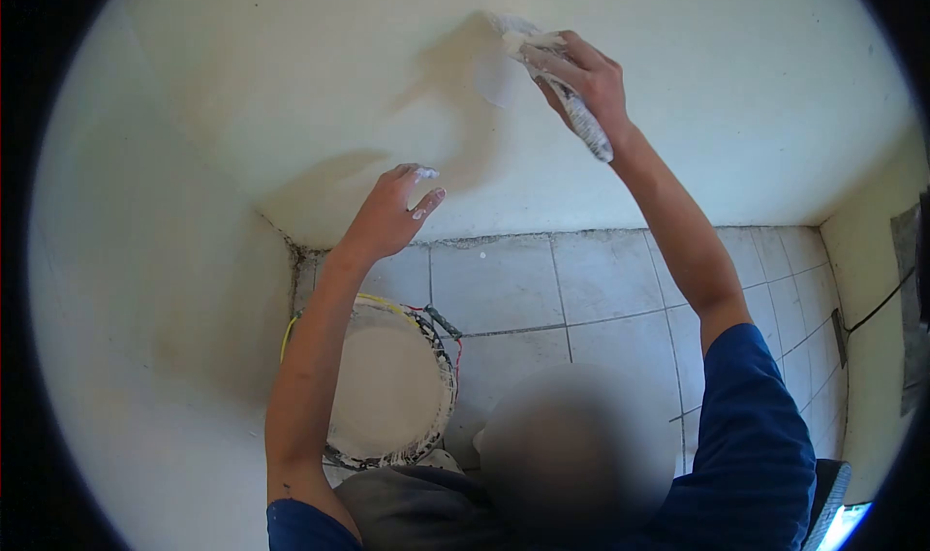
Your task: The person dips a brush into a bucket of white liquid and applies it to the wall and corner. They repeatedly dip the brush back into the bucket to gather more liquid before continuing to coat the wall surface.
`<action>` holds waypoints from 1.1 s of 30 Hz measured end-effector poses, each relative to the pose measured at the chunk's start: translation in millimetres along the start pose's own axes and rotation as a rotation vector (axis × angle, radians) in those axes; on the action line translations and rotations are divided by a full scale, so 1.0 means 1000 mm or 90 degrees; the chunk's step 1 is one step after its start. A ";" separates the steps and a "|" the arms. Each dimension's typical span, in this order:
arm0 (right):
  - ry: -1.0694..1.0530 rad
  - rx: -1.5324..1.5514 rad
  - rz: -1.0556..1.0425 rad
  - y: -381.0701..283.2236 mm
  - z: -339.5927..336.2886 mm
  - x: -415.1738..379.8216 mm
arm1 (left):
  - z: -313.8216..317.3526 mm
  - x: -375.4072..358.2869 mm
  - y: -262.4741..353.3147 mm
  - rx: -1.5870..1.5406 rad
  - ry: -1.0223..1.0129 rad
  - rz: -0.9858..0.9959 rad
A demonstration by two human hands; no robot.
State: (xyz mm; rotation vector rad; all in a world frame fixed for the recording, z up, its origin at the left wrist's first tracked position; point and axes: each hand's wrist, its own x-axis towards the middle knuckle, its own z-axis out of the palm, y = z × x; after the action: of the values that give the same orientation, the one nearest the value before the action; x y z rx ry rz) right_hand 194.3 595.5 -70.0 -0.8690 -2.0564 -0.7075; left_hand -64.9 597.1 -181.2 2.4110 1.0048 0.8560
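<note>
In my right hand (586, 78) is a paintbrush (586, 129) coated in white paint, its handle slanting down toward my wrist. The bristle end lies at the wall (678, 47), where a wet whitish patch (496, 81) shows beside it. My left hand (399, 207) is held low before the wall, thumb and fingers apart, with nothing in it. White paint smears its fingertips. Below, partly behind my left forearm, a bucket (448, 381) holds pale paint (387, 381), its rim crusted with drips.
Grey floor tiles (494, 284) run along the foot of the wall. A yellow and a red cord loop around the bucket rim. On the right are another wall (862, 260) and a dark cable (882, 304). A blurred round shape (581, 444) covers the lower middle.
</note>
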 end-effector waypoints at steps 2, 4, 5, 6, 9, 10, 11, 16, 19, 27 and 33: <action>-0.071 -0.043 0.007 -0.005 0.015 -0.021 | 0.000 -0.003 -0.005 -0.005 -0.008 -0.020; -0.242 -0.073 -0.048 -0.007 0.058 -0.076 | 0.000 -0.003 -0.009 -0.007 -0.017 -0.029; -0.339 -0.052 -0.049 -0.019 0.072 -0.100 | 0.001 -0.005 -0.011 -0.009 -0.019 -0.031; -0.397 -0.035 -0.032 -0.031 0.084 -0.120 | 0.003 -0.006 -0.012 -0.010 -0.021 -0.032; -0.478 0.037 -0.025 -0.035 0.102 -0.142 | 0.005 -0.008 -0.015 -0.016 -0.028 -0.036; -0.448 0.037 -0.025 -0.033 0.103 -0.139 | 0.004 -0.008 -0.015 -0.016 -0.030 -0.039; -0.421 0.038 -0.026 -0.030 0.105 -0.136 | 0.004 -0.009 -0.016 -0.017 -0.033 -0.045; -0.175 0.052 -0.003 -0.009 0.033 -0.017 | 0.001 -0.012 -0.025 0.000 -0.026 -0.060; -0.007 0.055 0.024 -0.028 -0.014 0.044 | -0.002 -0.015 -0.031 0.003 -0.018 -0.082; -0.393 -0.019 -0.038 -0.052 0.115 -0.086 | -0.004 -0.027 -0.055 0.036 -0.049 -0.143; -0.375 0.063 -0.012 -0.038 0.128 -0.078 | -0.014 -0.035 -0.054 0.025 -0.050 -0.190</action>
State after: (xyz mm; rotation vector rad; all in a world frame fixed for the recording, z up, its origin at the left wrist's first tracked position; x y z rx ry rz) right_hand 145.2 638.1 -210.6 -1.0930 -2.5921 -0.3766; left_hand -120.5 608.8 -214.8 2.2284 1.3171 0.6379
